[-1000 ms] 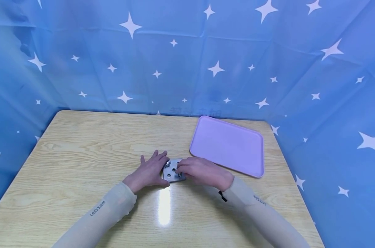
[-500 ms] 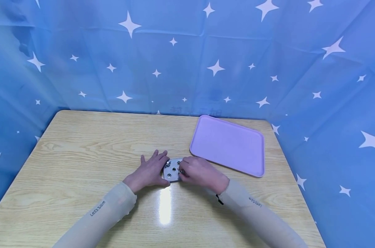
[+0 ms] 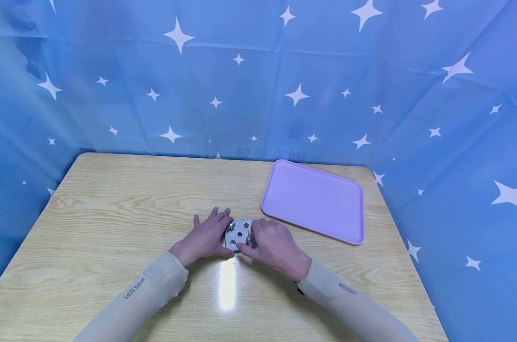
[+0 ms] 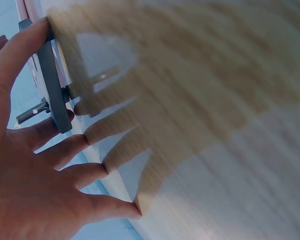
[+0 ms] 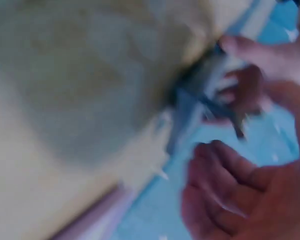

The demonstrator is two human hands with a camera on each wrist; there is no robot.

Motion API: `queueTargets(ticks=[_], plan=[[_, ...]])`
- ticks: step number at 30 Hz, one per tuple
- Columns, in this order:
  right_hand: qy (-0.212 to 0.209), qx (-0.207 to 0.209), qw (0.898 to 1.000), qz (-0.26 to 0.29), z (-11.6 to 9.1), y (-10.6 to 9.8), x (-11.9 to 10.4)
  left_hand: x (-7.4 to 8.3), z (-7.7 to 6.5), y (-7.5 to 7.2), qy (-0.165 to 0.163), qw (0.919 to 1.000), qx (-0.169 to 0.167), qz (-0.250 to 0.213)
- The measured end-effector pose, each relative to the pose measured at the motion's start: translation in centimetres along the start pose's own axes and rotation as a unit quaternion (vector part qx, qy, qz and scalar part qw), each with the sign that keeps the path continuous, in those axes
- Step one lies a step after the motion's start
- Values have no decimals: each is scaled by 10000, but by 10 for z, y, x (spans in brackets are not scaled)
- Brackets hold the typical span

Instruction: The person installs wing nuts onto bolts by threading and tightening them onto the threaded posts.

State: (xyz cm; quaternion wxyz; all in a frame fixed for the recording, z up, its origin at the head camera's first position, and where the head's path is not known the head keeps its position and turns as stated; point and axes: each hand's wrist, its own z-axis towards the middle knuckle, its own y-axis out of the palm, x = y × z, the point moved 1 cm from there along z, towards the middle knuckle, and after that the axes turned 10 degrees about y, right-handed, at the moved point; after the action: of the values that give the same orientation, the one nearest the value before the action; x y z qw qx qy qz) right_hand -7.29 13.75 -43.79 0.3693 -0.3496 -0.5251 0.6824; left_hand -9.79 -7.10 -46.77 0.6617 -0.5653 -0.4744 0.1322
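The fingers of the right hand [image 3: 277, 244] have come off the right bolt [image 3: 248, 239], which they covered half a second ago. They are now loosely bent at the plate's right side, seemingly grasping nothing, with the thumb spread across the plate's near edge. The blurred right wrist view shows the fingertips apart from the metal, though the thumb's contact cannot be told. The left hand [image 3: 204, 237] has not shifted: its thumb at the near edge and forefinger at the far edge grip the plate [image 3: 241, 241] between them, the other fingers fanned out to the plate's left.

For the work in hand, this suggests that the hold on the right bolt has been let go while the plate is kept steady; whether the bolt has turned or is tight cannot be seen. The left bolt [image 3: 231, 227] stands at the plate's far left corner, touched by neither hand as far as can be told.

Beyond the plate, to its right, the tray [image 3: 314, 202] lies unmoved on the table [image 3: 134, 228]. The curtain [image 3: 258, 71] hangs behind.
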Motion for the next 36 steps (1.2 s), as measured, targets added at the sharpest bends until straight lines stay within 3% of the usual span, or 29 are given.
queueTargets(ticks=[3, 8, 13, 24, 31, 36], plan=[[-607, -353, 9974, 156, 2, -13, 9, 0, -1, 0, 4, 10000, -5, -1], [-2032, -632, 9770, 130, 9, -25, 22, -1, -1, -1, -54, 10000, -69, 31], [-2430, -548, 9680, -288, 12, -22, 24, -1, -1, 0, -48, 9999, -84, 29], [-2158, -189, 9751, -482, 13, -12, 18, -1, 0, 0, -72, 9999, -73, -25], [-1075, 634, 9916, -345, 9, 2, 7, -1, -1, 0, -10, 10000, 21, 13], [-437, 839, 9950, -321, 4, 9, -2, 0, -1, 1, -5, 10000, 18, 33]])
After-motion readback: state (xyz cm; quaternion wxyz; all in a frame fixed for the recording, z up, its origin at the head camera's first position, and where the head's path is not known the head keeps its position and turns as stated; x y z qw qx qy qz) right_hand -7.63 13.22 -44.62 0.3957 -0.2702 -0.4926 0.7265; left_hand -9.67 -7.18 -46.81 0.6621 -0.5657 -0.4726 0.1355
